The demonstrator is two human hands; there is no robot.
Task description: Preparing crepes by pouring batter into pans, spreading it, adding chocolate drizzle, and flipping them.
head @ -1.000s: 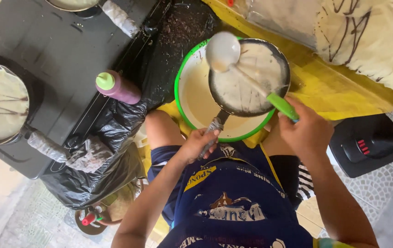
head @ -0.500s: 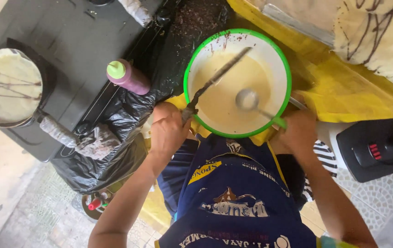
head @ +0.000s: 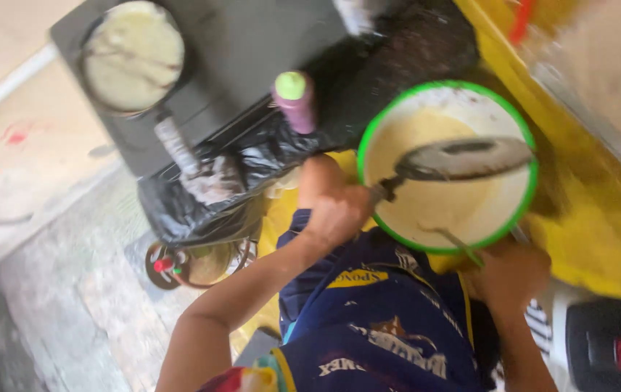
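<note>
Small dark frying pan held tilted over a green-rimmed bowl of pale batter.

The left hand (head: 336, 210) has its grip pressed around the handle of the small dark metal frying pan (head: 463, 158), which hangs tilted above the round green-rimmed bowl of pale batter (head: 447, 163). The right hand (head: 510, 274), at the bowl's near rim, pinches the thin green-handled ladle (head: 455, 239) whose end dips into the batter. Left of the bowl stands a purple bottle with a green cap (head: 294, 100); farther left a second pan of batter (head: 133, 54) sits on the black stove (head: 252, 51).
</note>
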